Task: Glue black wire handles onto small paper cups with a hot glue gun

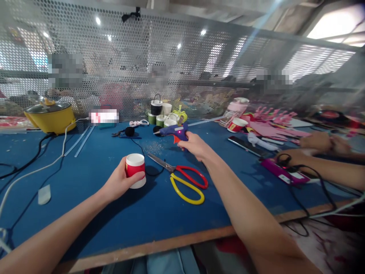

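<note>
Perforated metal screening [128, 42] stands behind a blue table [171, 220] in the head view, with a yellow electric pot [54, 118] at the far left and a co-worker's forearm [336, 167] at the right edge. Left hand [121, 179] is wrapped around a red-and-white cup [135, 166], near the table's front; whether the cup's base contacts the table cannot be determined. Right hand [195, 145] grips a blue glue gun [173, 131], nozzle directed left, beyond the open scissors [172, 169] and well apart from the cup.
</note>
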`<move>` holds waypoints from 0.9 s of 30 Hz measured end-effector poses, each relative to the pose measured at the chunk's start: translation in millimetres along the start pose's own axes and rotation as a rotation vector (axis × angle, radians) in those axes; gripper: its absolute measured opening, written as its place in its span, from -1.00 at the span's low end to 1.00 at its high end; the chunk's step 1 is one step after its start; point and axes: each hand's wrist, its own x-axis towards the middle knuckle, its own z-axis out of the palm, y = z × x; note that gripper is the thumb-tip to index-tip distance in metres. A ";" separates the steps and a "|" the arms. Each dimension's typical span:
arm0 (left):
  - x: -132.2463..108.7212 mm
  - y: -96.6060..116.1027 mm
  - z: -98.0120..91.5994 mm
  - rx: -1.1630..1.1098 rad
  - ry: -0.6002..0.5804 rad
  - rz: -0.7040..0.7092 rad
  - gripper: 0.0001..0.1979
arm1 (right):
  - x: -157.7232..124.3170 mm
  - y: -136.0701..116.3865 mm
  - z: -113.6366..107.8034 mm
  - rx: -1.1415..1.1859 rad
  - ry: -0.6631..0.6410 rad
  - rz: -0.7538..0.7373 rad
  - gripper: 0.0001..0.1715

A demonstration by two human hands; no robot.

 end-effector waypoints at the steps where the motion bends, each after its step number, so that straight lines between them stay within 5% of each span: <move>1: 0.8 -0.5 -0.2 0.005 0.026 -0.005 -0.44 | -4.7 -6.3 -0.9 0.155 -0.030 -0.037 -0.89; 5: 2.4 0.2 0.3 0.008 0.108 -0.016 -0.42 | -27.6 -29.9 1.3 0.396 -0.168 -0.118 -0.72; 9: 2.4 1.7 1.3 -0.064 0.122 -0.042 -0.44 | -52.7 -46.1 8.3 0.492 -0.262 -0.192 -0.76; 15: 3.0 5.1 0.1 -0.225 0.160 -0.109 -0.45 | -77.0 -55.6 14.2 0.259 -0.300 -0.238 -0.75; 27: 3.5 8.2 -0.1 -0.270 0.179 -0.110 -0.40 | -81.9 -60.2 20.0 0.080 -0.233 -0.388 -0.75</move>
